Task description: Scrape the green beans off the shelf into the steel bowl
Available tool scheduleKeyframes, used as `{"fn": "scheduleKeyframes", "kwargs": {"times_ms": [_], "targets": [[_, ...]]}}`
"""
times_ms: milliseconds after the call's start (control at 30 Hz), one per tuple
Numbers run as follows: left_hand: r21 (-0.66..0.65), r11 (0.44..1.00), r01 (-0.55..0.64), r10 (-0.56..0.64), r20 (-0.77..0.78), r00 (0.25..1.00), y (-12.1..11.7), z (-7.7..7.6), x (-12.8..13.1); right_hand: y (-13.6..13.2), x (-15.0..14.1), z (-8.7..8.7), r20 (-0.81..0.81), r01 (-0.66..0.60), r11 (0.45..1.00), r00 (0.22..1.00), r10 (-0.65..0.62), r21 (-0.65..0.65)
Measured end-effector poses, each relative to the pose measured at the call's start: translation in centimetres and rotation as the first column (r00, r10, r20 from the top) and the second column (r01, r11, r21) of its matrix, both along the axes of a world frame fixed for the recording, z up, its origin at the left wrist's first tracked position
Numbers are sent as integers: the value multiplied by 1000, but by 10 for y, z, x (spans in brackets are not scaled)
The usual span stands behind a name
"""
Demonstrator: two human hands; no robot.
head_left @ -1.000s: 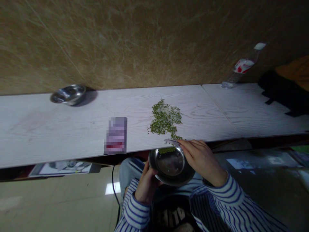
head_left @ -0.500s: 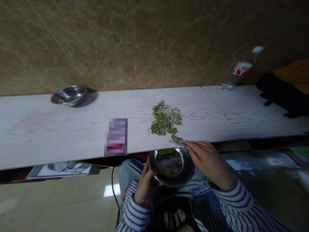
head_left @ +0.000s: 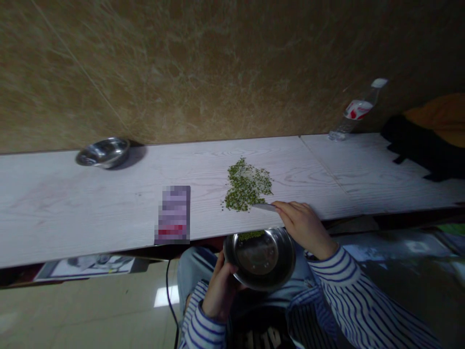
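Observation:
My left hand point(head_left: 222, 286) grips the left rim of a steel bowl point(head_left: 286, 261), held just under the front edge of the table. Inside the bowl, a band of mung beans point(head_left: 250, 235) lies against the far side. My right hand point(head_left: 303, 225) pinches a thin, pale, card-like piece point(head_left: 264, 207); its exact kind is unclear. The piece is over the tabletop, its tip touching or close to the near edge of a spread of mung beans point(head_left: 243, 186).
A second steel bowl point(head_left: 103, 154) stands at the back left. A pixelated flat packet or phone point(head_left: 173, 215) lies near the front edge. At the back right are a plastic bottle point(head_left: 358, 110) and dark and orange cloth point(head_left: 425, 140). The wall rises behind the table point(head_left: 72, 213).
My right hand has moved the pale piece from over the bowl's rim up onto the tabletop beans. The small trail of beans by the edge is gone. My left hand keeps the bowl in place.

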State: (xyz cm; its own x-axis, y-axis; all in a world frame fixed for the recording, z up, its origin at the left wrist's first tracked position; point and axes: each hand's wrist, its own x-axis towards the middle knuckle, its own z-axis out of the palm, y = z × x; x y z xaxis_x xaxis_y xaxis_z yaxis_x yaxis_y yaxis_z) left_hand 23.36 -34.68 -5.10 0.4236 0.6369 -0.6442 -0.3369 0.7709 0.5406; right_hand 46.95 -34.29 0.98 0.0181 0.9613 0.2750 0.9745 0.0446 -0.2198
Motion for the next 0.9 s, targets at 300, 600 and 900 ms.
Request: {"fn": "scheduleKeyframes", "kwargs": {"times_ms": [300, 600, 900], "targets": [[-16, 1000, -10, 10, -27, 1000, 2, 1, 6, 18, 11, 0, -11, 11, 998, 1000, -10, 56], [-26, 1000, 3, -3, -20, 1000, 2, -1, 8, 19, 14, -2, 30, 80, 992, 996, -83, 102], [-9, 1000, 9, -9, 0, 1000, 1, -3, 7, 2, 5, 2, 8, 10, 999, 1000, -10, 50]]}}
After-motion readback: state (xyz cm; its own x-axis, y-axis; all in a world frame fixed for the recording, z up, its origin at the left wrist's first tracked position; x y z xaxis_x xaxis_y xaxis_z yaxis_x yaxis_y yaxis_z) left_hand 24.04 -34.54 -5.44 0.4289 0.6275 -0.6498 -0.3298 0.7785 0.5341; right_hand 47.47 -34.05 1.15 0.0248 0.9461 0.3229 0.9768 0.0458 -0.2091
